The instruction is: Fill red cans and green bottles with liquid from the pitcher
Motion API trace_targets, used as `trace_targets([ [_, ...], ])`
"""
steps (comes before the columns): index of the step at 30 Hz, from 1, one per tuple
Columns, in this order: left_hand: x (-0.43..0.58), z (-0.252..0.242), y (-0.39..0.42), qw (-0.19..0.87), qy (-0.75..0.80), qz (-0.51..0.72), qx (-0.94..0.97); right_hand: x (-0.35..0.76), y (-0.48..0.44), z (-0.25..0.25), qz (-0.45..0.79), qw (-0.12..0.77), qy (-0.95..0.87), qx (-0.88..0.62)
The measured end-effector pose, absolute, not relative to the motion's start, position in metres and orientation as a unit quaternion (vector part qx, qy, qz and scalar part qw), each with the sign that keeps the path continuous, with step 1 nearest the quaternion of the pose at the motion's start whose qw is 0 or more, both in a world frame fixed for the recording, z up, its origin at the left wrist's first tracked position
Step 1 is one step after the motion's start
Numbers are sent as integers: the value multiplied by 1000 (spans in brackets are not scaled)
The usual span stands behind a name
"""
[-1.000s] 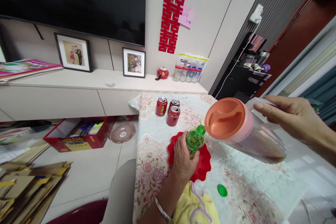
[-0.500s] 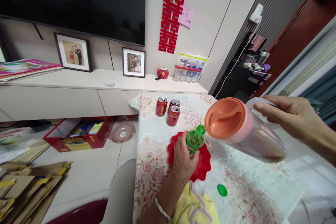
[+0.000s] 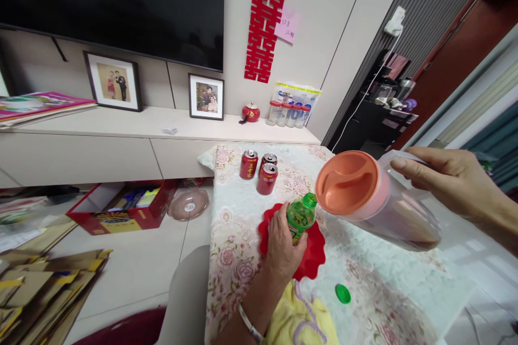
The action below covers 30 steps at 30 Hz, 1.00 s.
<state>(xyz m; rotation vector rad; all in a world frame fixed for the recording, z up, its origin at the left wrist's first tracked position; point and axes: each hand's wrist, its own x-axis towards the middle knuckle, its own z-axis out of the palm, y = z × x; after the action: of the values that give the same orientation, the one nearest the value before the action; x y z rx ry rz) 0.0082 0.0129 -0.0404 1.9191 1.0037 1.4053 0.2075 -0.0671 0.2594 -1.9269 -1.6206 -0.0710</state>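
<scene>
My left hand [image 3: 280,234] is wrapped round a green plastic bottle [image 3: 301,214] whose cap is off. The bottle stands over a red scalloped plate [image 3: 315,253]. In my right hand [image 3: 449,172] is the handle of a clear pitcher [image 3: 396,215] with an orange lid [image 3: 347,182]. The pitcher is tilted towards the bottle, its lid edge close beside the bottle's mouth, and brown liquid lies low in it. I cannot make out a stream between them. A green cap [image 3: 342,294] lies on the tablecloth, and a yellow cloth [image 3: 301,318] is near my left forearm.
Three red cans [image 3: 267,178] stand farther back on the flowered tablecloth [image 3: 230,226]. Beyond is a white cabinet [image 3: 157,124] with picture frames, a red pot [image 3: 251,112] and several glass jars [image 3: 287,114]. A red box [image 3: 121,207] and flattened cardboard [image 3: 52,291] lie on the floor.
</scene>
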Motion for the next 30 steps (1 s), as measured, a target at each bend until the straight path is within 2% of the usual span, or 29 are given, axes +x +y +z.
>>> trace_targets([
  [30,8,-41,13,278,371,523,715,207,-66,262,-3,309,-573,-759],
])
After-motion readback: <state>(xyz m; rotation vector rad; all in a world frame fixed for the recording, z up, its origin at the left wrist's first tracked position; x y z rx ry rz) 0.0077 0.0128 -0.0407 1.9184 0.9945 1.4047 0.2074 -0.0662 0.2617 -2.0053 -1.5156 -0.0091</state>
